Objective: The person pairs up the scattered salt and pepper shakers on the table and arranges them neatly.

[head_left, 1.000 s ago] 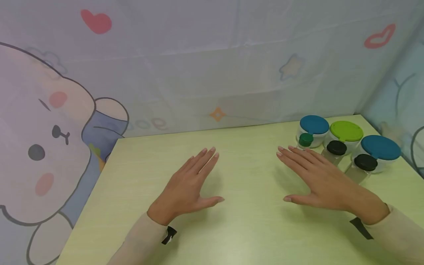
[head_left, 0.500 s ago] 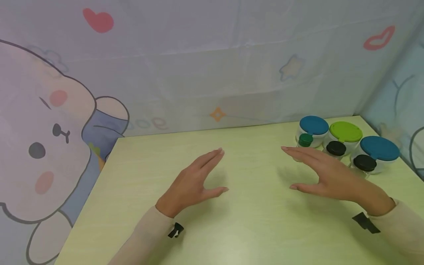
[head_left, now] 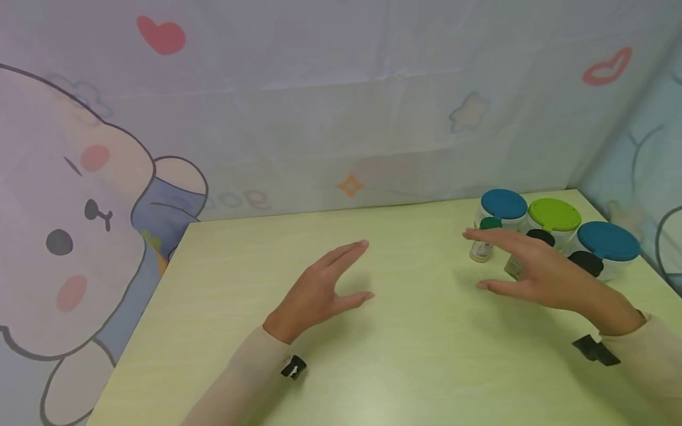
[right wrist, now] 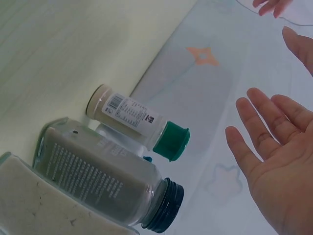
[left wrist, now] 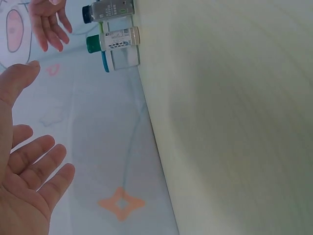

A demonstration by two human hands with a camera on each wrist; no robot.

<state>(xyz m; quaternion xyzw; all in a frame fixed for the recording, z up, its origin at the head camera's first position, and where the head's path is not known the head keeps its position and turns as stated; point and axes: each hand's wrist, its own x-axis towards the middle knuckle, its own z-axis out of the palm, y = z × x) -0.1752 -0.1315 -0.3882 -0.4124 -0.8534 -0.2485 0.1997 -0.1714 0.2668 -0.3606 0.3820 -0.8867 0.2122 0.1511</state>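
Note:
My left hand [head_left: 315, 285] hovers over the middle of the table, fingers extended and thumb apart, with nothing in it. To the right, my right hand [head_left: 543, 269] is held the same way, palm facing inward, also holding nothing. In the head view it overlaps a group of jars. Nearest to it are a small green-capped shaker bottle [right wrist: 132, 117] with a barcode label and a black-capped glass jar [right wrist: 100, 171] of greyish powder. Another black-capped jar [head_left: 586, 264] stands further right, partly hidden by the hand.
Behind the bottles stand a blue-lidded container [head_left: 503, 204], a green-lidded container [head_left: 554, 214] and a second blue-lidded container [head_left: 608, 241]. The pale table [head_left: 213, 307] ends at a cloth backdrop [head_left: 319, 118] printed with a cartoon bear, hearts and stars.
Both hands have shifted slightly right and up in the head view and turned more edge-on, the fingers now overlapping. More of the green-capped bottle shows. No container has moved.

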